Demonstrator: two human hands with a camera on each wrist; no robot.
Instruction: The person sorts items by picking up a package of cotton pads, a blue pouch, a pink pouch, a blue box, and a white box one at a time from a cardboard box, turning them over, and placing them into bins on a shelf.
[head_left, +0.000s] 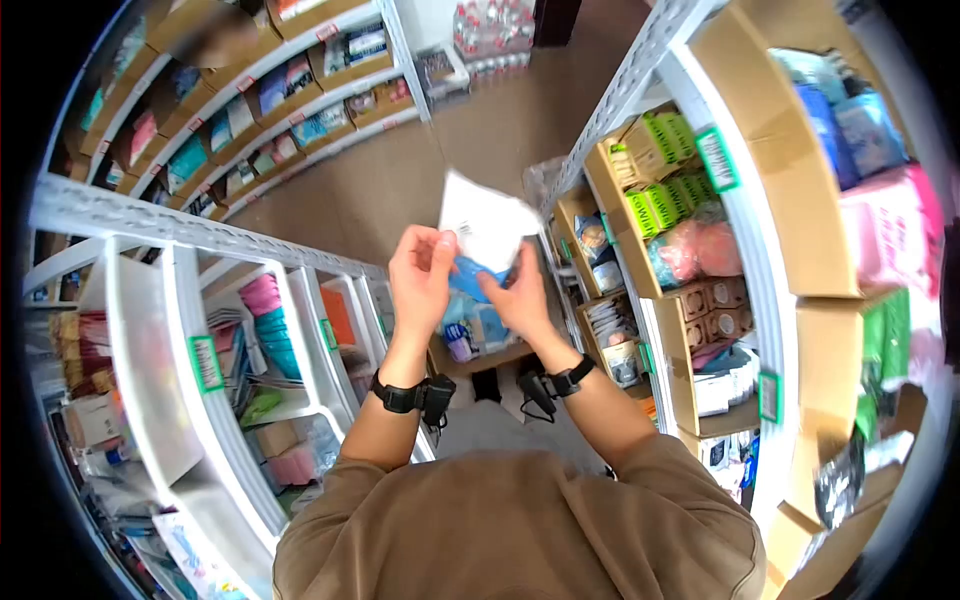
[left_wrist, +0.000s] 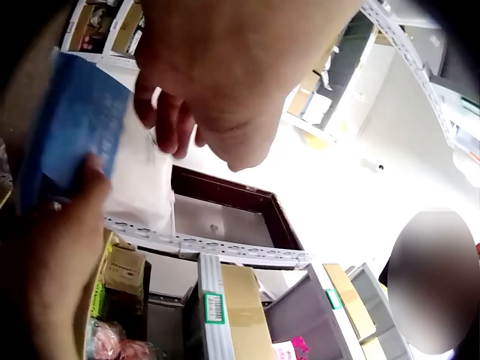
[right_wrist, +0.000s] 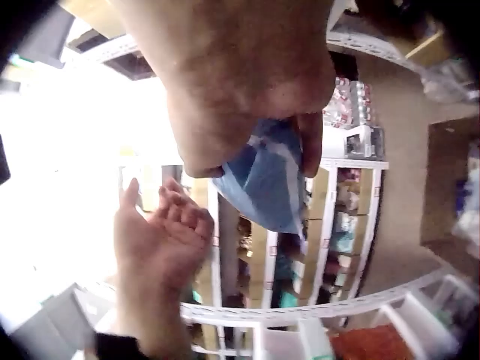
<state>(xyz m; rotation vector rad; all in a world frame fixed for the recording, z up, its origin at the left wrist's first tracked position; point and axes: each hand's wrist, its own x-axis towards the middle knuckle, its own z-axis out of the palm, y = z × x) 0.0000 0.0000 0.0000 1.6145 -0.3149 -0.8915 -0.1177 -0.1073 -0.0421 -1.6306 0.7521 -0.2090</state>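
Note:
My right hand [head_left: 518, 298] holds a flat blue packet [head_left: 468, 280], its thumb pressed across the front. In the left wrist view the packet [left_wrist: 79, 112] stands upright in that hand. A white sheet-like wrapper [head_left: 485, 218] with small dark print extends beyond the blue packet. My left hand [head_left: 420, 272] is raised at the wrapper's left edge, fingers loosely bent. The right wrist view shows that left hand [right_wrist: 163, 236] with its palm turned up and nothing in it, apart from the blue packet [right_wrist: 262, 187]. The right fingers behind the packet are partly hidden.
Shelves with white bins [head_left: 150, 350] run along the left. On the right, a rack holds cardboard boxes [head_left: 765, 120] of packaged goods. Below my hands sits an open carton [head_left: 500, 358] with packets inside. Bottled packs [head_left: 493, 30] stand on the far floor.

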